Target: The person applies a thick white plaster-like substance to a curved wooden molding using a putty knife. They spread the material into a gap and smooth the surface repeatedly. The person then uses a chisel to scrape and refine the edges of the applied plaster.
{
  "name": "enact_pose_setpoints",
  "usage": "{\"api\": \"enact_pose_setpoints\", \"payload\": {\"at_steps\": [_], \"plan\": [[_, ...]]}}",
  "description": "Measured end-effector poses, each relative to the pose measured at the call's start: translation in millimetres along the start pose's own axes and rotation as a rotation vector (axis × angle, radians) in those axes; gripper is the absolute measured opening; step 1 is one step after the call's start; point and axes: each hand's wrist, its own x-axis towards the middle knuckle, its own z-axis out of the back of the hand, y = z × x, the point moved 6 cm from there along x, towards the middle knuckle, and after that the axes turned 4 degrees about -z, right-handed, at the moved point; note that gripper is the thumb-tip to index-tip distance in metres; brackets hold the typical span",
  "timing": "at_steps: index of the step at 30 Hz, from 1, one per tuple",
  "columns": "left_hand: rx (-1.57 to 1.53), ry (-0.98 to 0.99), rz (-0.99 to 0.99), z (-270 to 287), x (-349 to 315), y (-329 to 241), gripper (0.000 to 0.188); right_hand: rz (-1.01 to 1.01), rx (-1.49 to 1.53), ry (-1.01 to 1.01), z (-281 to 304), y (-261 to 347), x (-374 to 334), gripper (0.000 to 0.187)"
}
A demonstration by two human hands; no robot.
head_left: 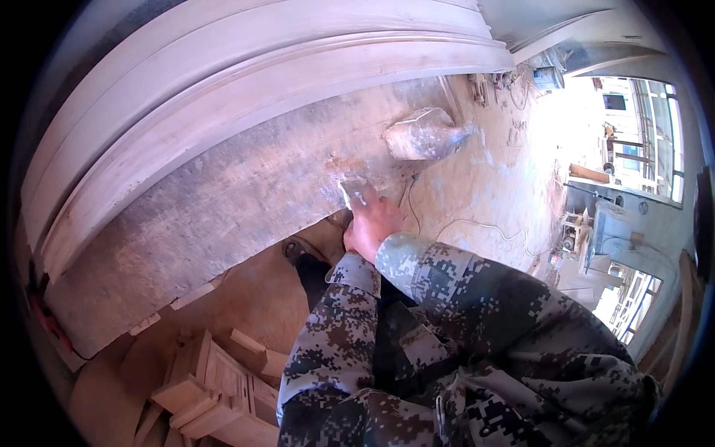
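Note:
My right hand (372, 223) is over the near edge of a grey, dusty workbench (246, 175). Its fingers are closed on what looks like a small scraper (351, 188), with a flat pale blade. White paste is smeared on the bench around that blade. Most of my left hand is hidden behind the right one; its camouflage cuff (353, 273) shows close beside the right wrist, and its fingers cannot be made out. Just beyond my right hand, to the right, a whitish, paste-stained plastic container (424, 135) lies on its side on the bench.
Long white moulded boards (246, 89) run along the bench's far side. Wooden pieces (216, 387) are stacked on the floor at lower left. A pale cable (484, 227) crosses the floor at right. Tools and a machine (573, 231) stand near bright windows (640, 141).

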Motion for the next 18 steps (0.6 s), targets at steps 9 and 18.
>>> {"api": "enact_pose_setpoints", "payload": {"at_steps": [9, 18], "plan": [[-1.797, -0.058, 0.891, 11.1, -46.3, 45.4, 0.03, -0.428, 0.877, 0.071, -9.5, -55.9, 20.5, 0.045], [-2.385, 0.095, 1.0, 28.4, -52.8, 50.3, 0.046, 0.168, 0.356, -0.251, 22.6, -60.3, -20.5, 0.043]]}}
